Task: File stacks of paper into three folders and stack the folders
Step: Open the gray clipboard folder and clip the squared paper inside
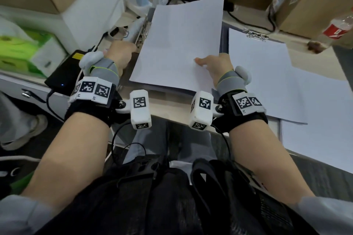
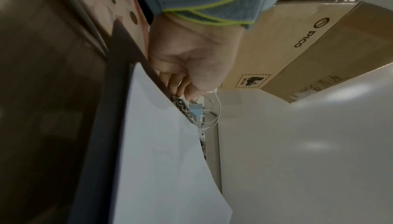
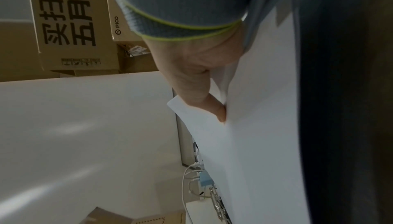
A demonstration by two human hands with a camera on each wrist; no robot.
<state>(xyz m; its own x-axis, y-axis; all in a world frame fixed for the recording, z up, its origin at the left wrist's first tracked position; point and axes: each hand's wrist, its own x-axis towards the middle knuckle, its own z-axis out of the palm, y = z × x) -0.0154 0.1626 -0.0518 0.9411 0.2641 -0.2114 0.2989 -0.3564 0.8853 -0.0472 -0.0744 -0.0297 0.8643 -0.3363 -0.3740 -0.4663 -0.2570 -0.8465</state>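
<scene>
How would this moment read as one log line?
left hand: at folder clip | right hand: pinches paper stack | stage: filing

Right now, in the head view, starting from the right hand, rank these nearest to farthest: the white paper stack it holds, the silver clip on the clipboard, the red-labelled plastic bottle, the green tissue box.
1. White paper stack, held in the right hand.
2. Silver clip, up and right.
3. Red-labelled plastic bottle, far right.
4. Green tissue box, far left.
</scene>
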